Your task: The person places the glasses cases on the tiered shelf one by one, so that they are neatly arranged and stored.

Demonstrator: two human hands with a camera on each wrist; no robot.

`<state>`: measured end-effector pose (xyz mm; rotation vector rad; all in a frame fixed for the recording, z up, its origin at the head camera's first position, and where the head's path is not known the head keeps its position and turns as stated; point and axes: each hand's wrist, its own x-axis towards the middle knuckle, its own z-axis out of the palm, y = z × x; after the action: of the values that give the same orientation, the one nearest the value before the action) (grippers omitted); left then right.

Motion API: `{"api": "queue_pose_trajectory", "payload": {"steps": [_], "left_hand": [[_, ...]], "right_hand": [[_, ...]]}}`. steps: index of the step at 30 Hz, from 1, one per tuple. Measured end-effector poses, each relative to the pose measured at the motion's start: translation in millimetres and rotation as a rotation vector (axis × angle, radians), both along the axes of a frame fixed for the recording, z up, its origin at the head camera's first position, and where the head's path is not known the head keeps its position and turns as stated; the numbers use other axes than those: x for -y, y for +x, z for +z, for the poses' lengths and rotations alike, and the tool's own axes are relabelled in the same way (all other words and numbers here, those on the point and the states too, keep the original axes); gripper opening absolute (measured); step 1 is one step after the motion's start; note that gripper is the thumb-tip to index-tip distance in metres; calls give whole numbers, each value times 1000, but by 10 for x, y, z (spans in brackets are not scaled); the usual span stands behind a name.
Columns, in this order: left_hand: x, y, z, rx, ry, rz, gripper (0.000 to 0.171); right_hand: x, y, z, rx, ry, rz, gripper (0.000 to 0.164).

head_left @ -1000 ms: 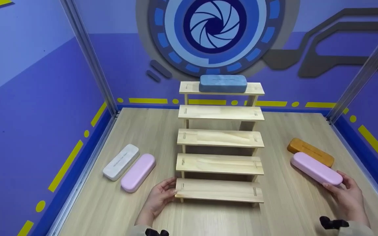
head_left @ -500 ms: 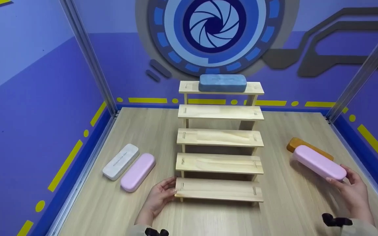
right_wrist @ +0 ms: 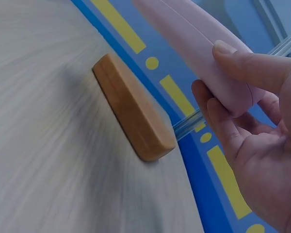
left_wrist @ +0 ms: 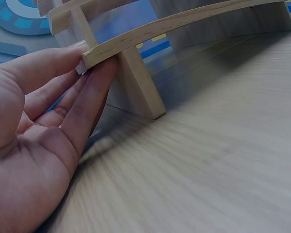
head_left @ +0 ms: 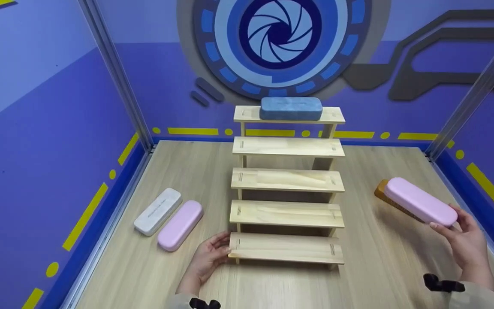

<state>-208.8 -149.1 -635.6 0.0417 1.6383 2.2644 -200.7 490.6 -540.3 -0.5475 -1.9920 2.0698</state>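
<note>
Standing on the tabletop (head_left: pixel 371 270) just beside the left hand (head_left: pixel 206 259), which pinches it by a lower corner, the wooden rack (head_left: pixel 287 181) has stayed put, while the right hand (head_left: pixel 469 244) grips the near end of a pink case (head_left: pixel 420 201) between thumb and fingers. That case has just risen higher, leaving the right hand its sole support, with the orange case (right_wrist: pixel 128 109) lying below and ahead of that hand.
</note>
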Motion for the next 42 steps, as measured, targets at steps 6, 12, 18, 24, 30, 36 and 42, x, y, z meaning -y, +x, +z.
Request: {"api": "queue_pose_trajectory", "payload": {"steps": [6,12,18,24,30,36,42], "left_hand": [[2,-2,-3,-9,5,0,67],[-2,6,3,1,8,4,68],[-15,10,23,3,16,4,68],[-16,8,40,8,21,8,67],[-13,5,29,2,13,8,68],[-13,6,27,4,4,10,68],[-7,3,20,-3,11,3,68]], "right_hand": [[52,-18,142,-63,-48,10,77],[94,-53,261,-125,-30,22,76],[148,-110,349,-227,0,21,73],[190,-156,484,-339,-78,111,68],[266,-228,608,-358,-91,163,65],[389,-329,754,-385,-73,188,67],[510,-431,886,-438,-83,225,65]]}}
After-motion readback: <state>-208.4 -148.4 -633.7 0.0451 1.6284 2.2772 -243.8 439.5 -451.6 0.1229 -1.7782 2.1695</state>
